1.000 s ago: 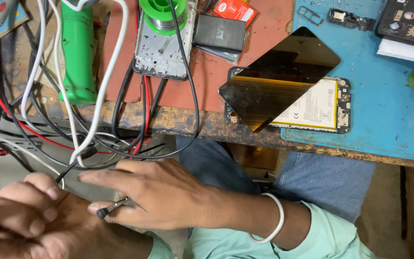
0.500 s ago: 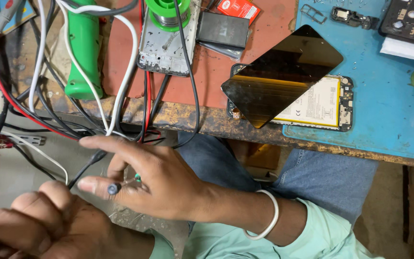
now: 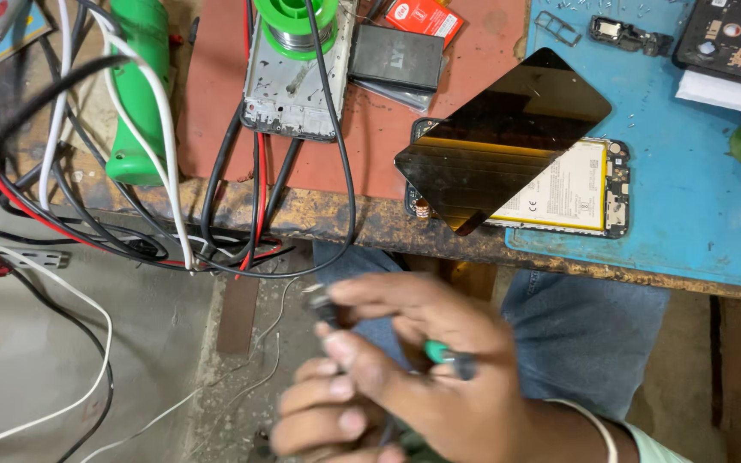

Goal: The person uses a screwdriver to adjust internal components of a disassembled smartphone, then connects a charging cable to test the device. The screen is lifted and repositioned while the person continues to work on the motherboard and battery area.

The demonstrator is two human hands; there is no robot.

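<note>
Above the fingers, a dark glass phone screen lies tilted over an opened phone with a yellow battery on the blue mat, while tangled black, red and white wires droop off the bench up-left.

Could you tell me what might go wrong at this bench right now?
The dark glass phone screen lies loose and skewed across the opened phone with its yellow battery, near the bench edge; a knock might slide it off. The tangled black, white and red cables hanging over the edge could snag the blurred hands.
</note>
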